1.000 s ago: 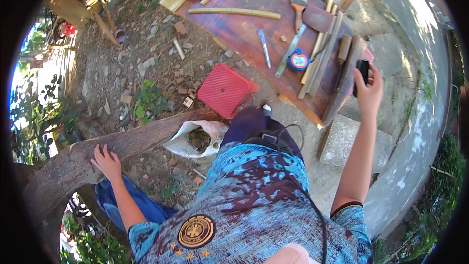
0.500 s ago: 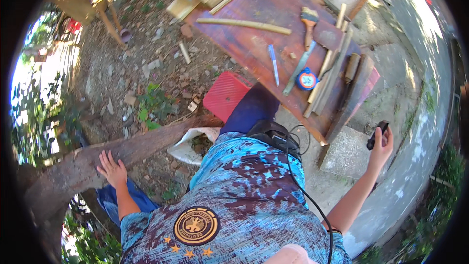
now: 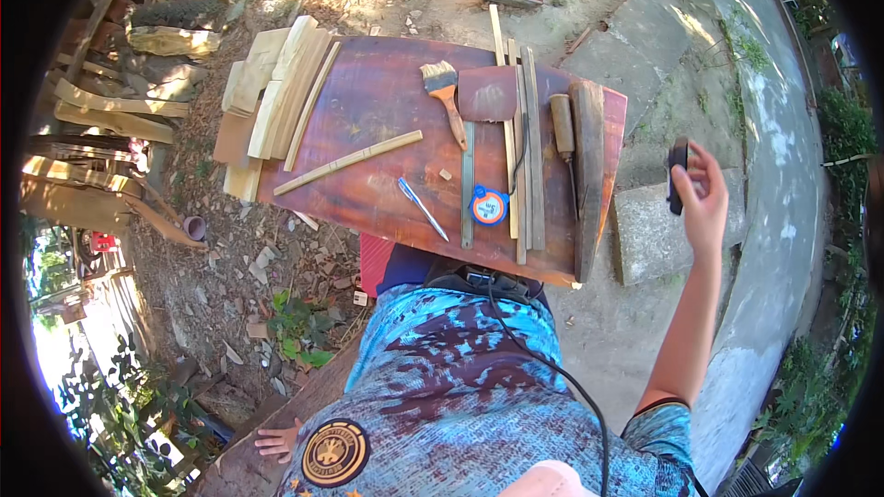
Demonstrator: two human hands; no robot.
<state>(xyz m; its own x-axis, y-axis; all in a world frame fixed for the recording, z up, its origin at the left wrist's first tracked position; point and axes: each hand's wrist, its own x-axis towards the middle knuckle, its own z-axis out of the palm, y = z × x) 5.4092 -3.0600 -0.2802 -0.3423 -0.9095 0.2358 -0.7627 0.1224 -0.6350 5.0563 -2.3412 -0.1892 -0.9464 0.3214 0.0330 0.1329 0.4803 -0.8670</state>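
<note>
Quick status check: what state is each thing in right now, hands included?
Right hand: closed around the black object, beside the table
Black object: held off the table
Left hand: open, fingers spread on the trunk
Paintbrush: lying flat, bristles away from the person
Tape measure: lying on the table
Pen: lying flat
Ruler: lying flat
Stool: mostly hidden

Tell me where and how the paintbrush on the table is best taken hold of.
Likely by the handle of the paintbrush, coming from the left: its bristles point away, its handle toward the near side, and the brown panel lies close on the right.
</note>
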